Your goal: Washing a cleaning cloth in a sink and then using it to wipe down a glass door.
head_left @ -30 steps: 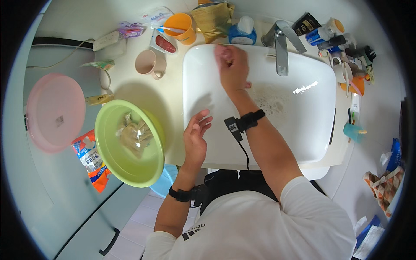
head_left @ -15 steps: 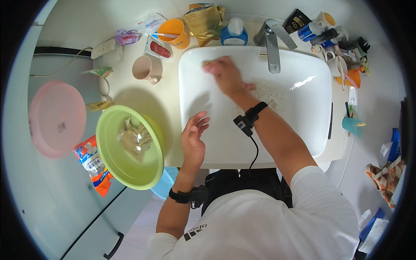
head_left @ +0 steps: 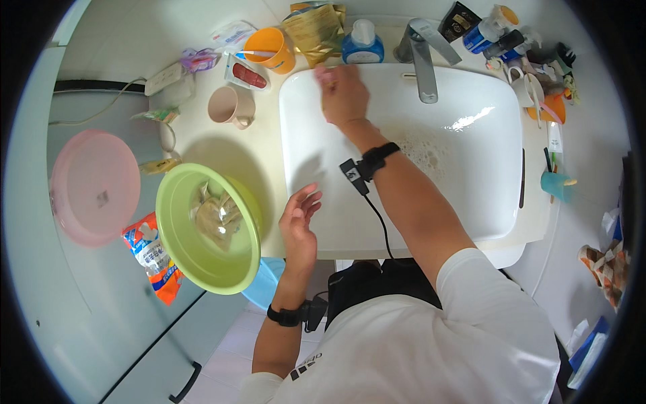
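My right hand (head_left: 345, 96) is closed round a pink cloth (head_left: 324, 74), mostly hidden by the fingers and a little blurred. It presses the cloth to the back left corner of the white washbasin (head_left: 404, 209), close to the rim. Foamy bubbles (head_left: 425, 153) lie on the basin's bottom near the middle. Over the basin's front left edge hangs my left hand (head_left: 301, 219), open, fingers loosely curled and holding nothing. To its left stands a green tub (head_left: 176, 236) with a clear plastic-wrapped bundle (head_left: 217, 215) inside.
A grey tap (head_left: 424, 71) rises at the basin's back. Along the counter are a blue bottle (head_left: 363, 46), an orange cup (head_left: 281, 62) and a beige mug (head_left: 229, 108). Several bottles stand back right. A pink basin (head_left: 94, 188) and an orange-blue packet (head_left: 153, 259) are far left.
My right hand has moved with the pink cloth back and slightly left, up the basin's wall toward the rim. My left hand stays nearly in place. The whole view has shifted slightly.
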Motion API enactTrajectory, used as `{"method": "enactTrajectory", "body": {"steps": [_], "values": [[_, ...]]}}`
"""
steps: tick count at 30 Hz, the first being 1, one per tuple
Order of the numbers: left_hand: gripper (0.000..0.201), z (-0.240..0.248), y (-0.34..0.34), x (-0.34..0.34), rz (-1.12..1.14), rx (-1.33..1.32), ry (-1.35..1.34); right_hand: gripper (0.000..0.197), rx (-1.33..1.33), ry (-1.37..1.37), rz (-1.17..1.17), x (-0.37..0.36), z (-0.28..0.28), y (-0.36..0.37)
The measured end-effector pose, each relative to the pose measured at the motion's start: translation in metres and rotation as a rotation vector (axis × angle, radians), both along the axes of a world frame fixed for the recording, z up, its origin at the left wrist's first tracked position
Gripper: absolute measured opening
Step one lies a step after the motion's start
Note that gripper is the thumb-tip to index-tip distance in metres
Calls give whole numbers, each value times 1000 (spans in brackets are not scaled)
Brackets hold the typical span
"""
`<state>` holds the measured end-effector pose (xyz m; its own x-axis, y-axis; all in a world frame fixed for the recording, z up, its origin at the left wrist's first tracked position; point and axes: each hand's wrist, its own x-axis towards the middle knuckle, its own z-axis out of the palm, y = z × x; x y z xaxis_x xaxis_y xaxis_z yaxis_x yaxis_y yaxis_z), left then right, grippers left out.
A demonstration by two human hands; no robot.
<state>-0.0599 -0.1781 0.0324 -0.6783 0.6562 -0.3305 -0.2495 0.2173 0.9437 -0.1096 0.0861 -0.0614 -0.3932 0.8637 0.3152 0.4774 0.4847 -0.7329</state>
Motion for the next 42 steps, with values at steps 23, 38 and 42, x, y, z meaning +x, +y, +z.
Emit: {"method": "enactTrajectory", "body": {"steps": [23, 38, 42], "values": [[81, -6, 32, 15, -190, -38, 17, 32, -252, 374, -319, 113, -20, 50], [77, -8, 65, 35, -256, -44, 71, 20, 153, -4, -749, 260, -7, 195], [70, -9, 64, 38, -241, -22, 107, 17, 46, -48, -505, 204, 14, 153]]}}
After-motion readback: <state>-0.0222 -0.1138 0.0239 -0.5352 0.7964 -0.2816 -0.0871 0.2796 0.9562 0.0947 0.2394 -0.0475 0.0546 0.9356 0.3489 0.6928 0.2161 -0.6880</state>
